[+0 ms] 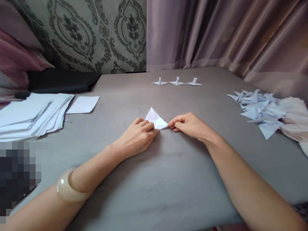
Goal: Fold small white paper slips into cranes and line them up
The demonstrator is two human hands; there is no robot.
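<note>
A small white folded paper (159, 122) lies on the grey cloth-covered table, its pointed top facing away from me. My left hand (141, 133) rests over its left side, fingers bent and pressed onto the paper, covering part of it. At the right corner, my right hand (186, 125) pinches the tip of the paper between thumb and fingers. A pale bangle (69, 187) sits round my left forearm.
Three folded paper figures (177, 81) stand in a row at the far side. Stacked white sheets (33, 115) and a smaller paper stack (83, 105) lie left. A heap of folded paper figures (261, 107) lies right, beside pale fabric (295, 117). Black cloth (62, 80) lies back left.
</note>
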